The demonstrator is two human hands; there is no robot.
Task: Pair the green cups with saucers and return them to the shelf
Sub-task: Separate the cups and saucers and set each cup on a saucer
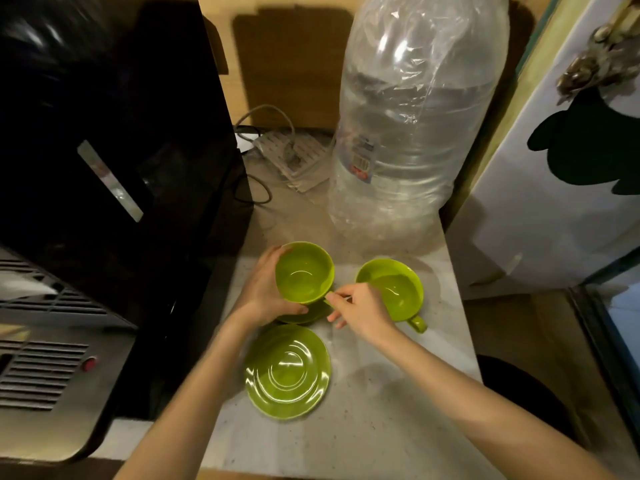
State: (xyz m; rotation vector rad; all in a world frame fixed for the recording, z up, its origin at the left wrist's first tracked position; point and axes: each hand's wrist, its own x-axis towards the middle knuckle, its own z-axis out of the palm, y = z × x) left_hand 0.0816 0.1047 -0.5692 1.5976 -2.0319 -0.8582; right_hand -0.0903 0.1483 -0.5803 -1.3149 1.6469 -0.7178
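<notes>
Two green cups and two green saucers are on a pale counter (363, 410). My left hand (263, 292) wraps around the left cup (304, 271), which sits over a saucer (308, 315) mostly hidden beneath it. My right hand (360, 308) pinches that cup's handle between thumb and fingers. The second cup (394, 287) stands to the right on the counter, its handle pointing toward me. The second saucer (287, 370) lies bare in front, close to my left forearm.
A large clear water bottle (412, 126) stands behind the cups. A black appliance (114, 150) fills the left side, with a power strip (294, 154) and cables behind. A white fridge (561, 168) borders the right; the counter's right edge drops off beside it.
</notes>
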